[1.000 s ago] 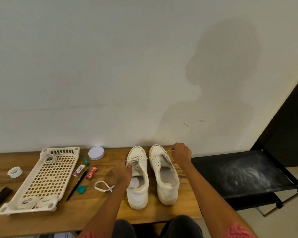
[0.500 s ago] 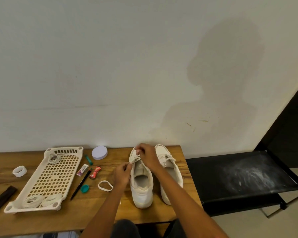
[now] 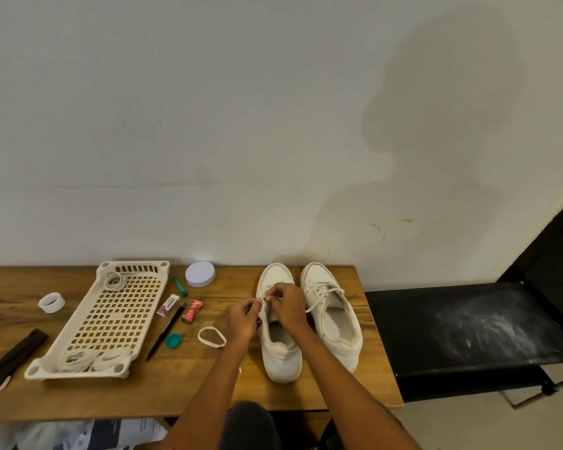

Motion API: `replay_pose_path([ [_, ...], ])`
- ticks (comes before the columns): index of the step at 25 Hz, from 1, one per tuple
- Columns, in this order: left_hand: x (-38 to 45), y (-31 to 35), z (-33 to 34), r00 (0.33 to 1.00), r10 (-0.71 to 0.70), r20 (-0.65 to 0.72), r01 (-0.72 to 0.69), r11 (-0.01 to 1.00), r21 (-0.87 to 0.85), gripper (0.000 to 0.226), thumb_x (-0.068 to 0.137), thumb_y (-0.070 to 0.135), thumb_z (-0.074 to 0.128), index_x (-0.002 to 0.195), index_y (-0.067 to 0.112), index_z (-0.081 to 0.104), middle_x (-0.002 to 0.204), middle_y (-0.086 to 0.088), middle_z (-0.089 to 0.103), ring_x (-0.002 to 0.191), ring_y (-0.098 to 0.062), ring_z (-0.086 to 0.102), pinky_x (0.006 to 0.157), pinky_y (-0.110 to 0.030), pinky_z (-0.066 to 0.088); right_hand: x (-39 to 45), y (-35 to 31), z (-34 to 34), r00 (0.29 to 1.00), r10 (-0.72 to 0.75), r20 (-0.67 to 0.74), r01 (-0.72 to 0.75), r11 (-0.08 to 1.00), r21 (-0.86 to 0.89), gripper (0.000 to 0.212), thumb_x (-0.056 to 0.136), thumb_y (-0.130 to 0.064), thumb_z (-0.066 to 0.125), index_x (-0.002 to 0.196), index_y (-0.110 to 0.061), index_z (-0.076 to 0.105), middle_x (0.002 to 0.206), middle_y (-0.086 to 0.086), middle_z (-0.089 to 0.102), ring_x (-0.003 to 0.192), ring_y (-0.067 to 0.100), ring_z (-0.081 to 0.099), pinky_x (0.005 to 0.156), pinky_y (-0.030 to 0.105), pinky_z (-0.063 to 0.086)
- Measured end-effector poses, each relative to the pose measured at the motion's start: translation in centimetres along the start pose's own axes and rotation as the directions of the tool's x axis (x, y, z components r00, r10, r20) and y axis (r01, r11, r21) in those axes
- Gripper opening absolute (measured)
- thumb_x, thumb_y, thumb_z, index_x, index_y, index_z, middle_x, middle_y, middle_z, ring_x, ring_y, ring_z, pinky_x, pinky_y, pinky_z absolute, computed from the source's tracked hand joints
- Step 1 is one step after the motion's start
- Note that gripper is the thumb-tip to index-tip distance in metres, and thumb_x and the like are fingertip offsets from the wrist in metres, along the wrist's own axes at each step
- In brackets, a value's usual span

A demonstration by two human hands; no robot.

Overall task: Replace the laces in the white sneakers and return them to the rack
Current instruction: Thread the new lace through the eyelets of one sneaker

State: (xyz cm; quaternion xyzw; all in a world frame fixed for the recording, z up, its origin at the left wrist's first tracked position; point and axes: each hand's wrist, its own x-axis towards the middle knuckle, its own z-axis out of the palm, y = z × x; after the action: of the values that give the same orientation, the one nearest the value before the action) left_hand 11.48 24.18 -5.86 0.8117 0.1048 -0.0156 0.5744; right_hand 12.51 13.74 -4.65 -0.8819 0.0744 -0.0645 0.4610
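On the wooden table (image 3: 176, 394), largest first: cream perforated rack (image 3: 111, 316), rigid and light; lift it by its long rims. Left sneaker (image 3: 278, 349) and right sneaker (image 3: 333, 323), side by side with toes to the wall; soft uppers over firm soles, so you would carry each by the heel collar. Your left hand (image 3: 242, 321) and right hand (image 3: 286, 306) meet over the left sneaker's tongue, fingertips pinching the lace (image 3: 263, 299), which is thin, limp and apt to slip; take it near the tip.
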Motion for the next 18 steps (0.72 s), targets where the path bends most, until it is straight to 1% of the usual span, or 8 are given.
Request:
replay_pose_path([
  [2, 0.0, -0.2, 0.1, 1.000, -0.007, -0.006, 0.007, 1.000, 0.003, 0.021, 0.094, 0.015, 0.053, 0.101, 0.004, 0.069, 0.094, -0.013, 0.068, 0.082, -0.020, 0.059, 0.066, -0.029, 0.048, 0.2, 0.1, 0.2, 1.000, 0.016, -0.018, -0.016, 1.000, 0.004, 0.008, 0.082, -0.001, 0.064, 0.084, -0.003, 0.072, 0.086, 0.010, 0.072, 0.078, 0.015, 0.064, 0.064, 0.006, 0.042],
  [3, 0.1, -0.2, 0.1, 1.000, -0.002, -0.009, 0.002, 1.000, 0.015, 0.021, 0.094, 0.016, 0.052, 0.100, 0.005, 0.069, 0.092, -0.011, 0.068, 0.082, -0.020, 0.059, 0.065, -0.029, 0.048, 0.3, 0.0, 0.2, 1.000, 0.024, -0.019, -0.024, 1.000, 0.005, 0.007, 0.081, -0.001, 0.066, 0.083, -0.003, 0.072, 0.085, 0.011, 0.071, 0.077, 0.014, 0.063, 0.064, 0.008, 0.044],
  [7, 0.2, 0.2, 0.1, 1.000, 0.029, -0.002, -0.029, 0.998, 0.064, 0.020, 0.094, 0.016, 0.053, 0.097, 0.005, 0.070, 0.086, -0.008, 0.066, 0.078, -0.018, 0.058, 0.062, -0.026, 0.046, 1.5, -0.3, 0.0, 0.999, 0.040, -0.017, -0.040, 0.999, 0.012, 0.004, 0.075, -0.002, 0.072, 0.078, -0.004, 0.070, 0.083, 0.011, 0.071, 0.078, 0.018, 0.064, 0.071, 0.027, 0.051],
  [10, 0.2, 0.1, 0.1, 1.000, 0.001, 0.026, -0.003, 0.998, 0.069, 0.024, 0.096, 0.019, 0.050, 0.103, 0.004, 0.068, 0.090, -0.008, 0.067, 0.078, -0.016, 0.057, 0.068, -0.029, 0.050, 1.7, -0.3, 0.1, 0.999, 0.048, 0.009, -0.048, 0.999, -0.013, 0.006, 0.074, -0.007, 0.075, 0.077, -0.006, 0.071, 0.081, 0.010, 0.071, 0.078, 0.020, 0.066, 0.071, 0.030, 0.053],
  [11, 0.2, 0.1, 0.1, 0.998, -0.042, 0.057, 0.041, 0.999, 0.015, 0.027, 0.097, 0.023, 0.048, 0.106, 0.005, 0.067, 0.094, -0.007, 0.066, 0.081, -0.016, 0.058, 0.072, -0.030, 0.051, 1.8, -0.2, 0.2, 0.998, 0.058, 0.015, -0.058, 0.998, -0.012, 0.007, 0.075, -0.010, 0.076, 0.078, -0.007, 0.071, 0.082, 0.009, 0.071, 0.077, 0.019, 0.065, 0.071, 0.030, 0.053],
  [13, 0.2, 0.4, -0.2, 0.965, -0.215, 0.150, 0.244, 0.947, -0.208, 0.034, 0.099, 0.033, 0.041, 0.110, 0.009, 0.062, 0.101, -0.004, 0.063, 0.092, -0.018, 0.057, 0.082, -0.032, 0.050, 1.7, 0.0, 0.4, 0.997, 0.072, -0.001, -0.072, 0.997, 0.019, 0.011, 0.076, -0.015, 0.077, 0.082, -0.007, 0.072, 0.083, 0.008, 0.071, 0.074, 0.016, 0.063, 0.067, 0.023, 0.052],
  [15, 0.2, 1.0, -0.2, 0.913, -0.346, 0.218, 0.403, 0.851, -0.338, 0.031, 0.100, 0.034, 0.040, 0.111, 0.014, 0.060, 0.104, -0.002, 0.060, 0.097, -0.020, 0.054, 0.082, -0.032, 0.047, 1.4, 0.0, 0.5, 0.995, 0.080, -0.055, -0.077, 0.996, 0.053, 0.013, 0.079, -0.016, 0.075, 0.086, -0.006, 0.072, 0.087, 0.008, 0.071, 0.074, 0.012, 0.060, 0.063, 0.009, 0.044],
  [18, 0.6, 1.2, 0.9, 0.909, -0.401, 0.116, 0.414, 0.832, -0.370, 0.022, 0.096, 0.016, 0.050, 0.107, 0.006, 0.065, 0.106, -0.012, 0.064, 0.090, -0.024, 0.058, 0.072, -0.030, 0.052, 0.5, -0.2, 0.4, 0.995, 0.033, -0.099, -0.030, 0.999, 0.035, 0.012, 0.084, -0.012, 0.069, 0.094, -0.004, 0.069, 0.095, 0.010, 0.070, 0.083, 0.013, 0.060, 0.064, 0.001, 0.037],
])
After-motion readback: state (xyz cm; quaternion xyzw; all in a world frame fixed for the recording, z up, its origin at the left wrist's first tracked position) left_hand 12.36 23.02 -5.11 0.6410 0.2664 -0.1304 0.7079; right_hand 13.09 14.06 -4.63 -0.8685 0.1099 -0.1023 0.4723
